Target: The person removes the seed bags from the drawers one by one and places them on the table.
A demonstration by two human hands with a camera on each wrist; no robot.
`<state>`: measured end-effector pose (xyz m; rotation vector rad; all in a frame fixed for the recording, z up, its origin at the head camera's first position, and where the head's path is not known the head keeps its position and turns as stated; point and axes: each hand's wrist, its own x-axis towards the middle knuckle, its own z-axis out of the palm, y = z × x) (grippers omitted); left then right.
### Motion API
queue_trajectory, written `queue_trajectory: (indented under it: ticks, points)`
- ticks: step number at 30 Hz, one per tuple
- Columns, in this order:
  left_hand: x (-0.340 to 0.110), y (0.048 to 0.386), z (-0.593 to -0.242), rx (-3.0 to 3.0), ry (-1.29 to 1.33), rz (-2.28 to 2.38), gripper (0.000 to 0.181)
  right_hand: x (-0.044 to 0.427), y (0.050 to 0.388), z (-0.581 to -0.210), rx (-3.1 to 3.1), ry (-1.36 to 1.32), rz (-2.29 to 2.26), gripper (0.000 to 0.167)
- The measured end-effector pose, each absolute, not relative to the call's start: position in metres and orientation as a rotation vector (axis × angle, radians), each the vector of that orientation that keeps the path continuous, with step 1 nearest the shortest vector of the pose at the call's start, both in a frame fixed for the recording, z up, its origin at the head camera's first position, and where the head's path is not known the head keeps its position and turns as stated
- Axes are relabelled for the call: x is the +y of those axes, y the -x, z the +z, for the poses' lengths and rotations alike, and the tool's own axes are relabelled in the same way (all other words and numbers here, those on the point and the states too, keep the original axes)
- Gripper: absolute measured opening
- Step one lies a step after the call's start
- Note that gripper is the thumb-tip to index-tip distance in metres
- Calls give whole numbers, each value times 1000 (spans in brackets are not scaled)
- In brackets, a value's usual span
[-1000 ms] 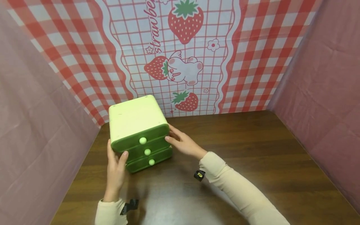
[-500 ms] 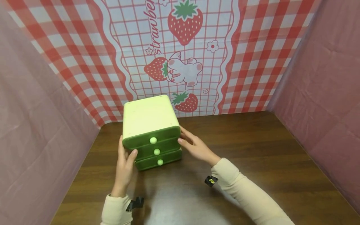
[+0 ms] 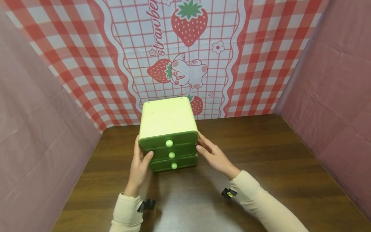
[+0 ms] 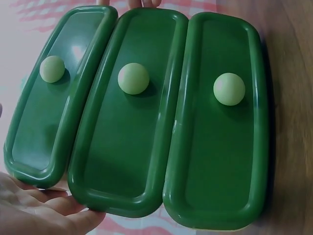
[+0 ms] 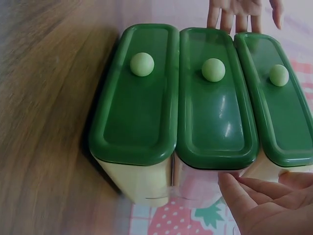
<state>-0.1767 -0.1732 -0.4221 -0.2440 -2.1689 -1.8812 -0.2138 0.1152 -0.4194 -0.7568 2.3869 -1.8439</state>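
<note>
A small drawer unit (image 3: 168, 117) with a pale green top and three dark green fronts stands upright between my hands, a round light green knob on each front. On its left side my left hand (image 3: 140, 167) grips it, the thumb over the edge of the middle drawer front (image 4: 129, 107). Opposite, my right hand (image 3: 215, 158) holds the right side, its thumb by the same drawer's edge. In the right wrist view, the fingers (image 5: 239, 196) touch the unit's side. All drawers look closed. Whether its base touches the table cannot be made out.
The brown wooden table (image 3: 261, 154) extends to the right and in front of the unit. Behind stands a red-and-white checked strawberry cloth (image 3: 258, 64). Pink cloth walls (image 3: 327, 96) close off both sides. A small black device (image 3: 146, 205) sits at each wrist.
Both hands have moved the drawer unit to the right along the table's back. It has also turned slightly, so its front faces me more squarely.
</note>
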Motion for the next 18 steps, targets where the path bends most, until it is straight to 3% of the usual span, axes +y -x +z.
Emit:
queue_trajectory:
  ticks: [18]
  points:
    - [-134,187,-424,-2288,374,-1832,81,163,203,-422,2542,654,-1807,58]
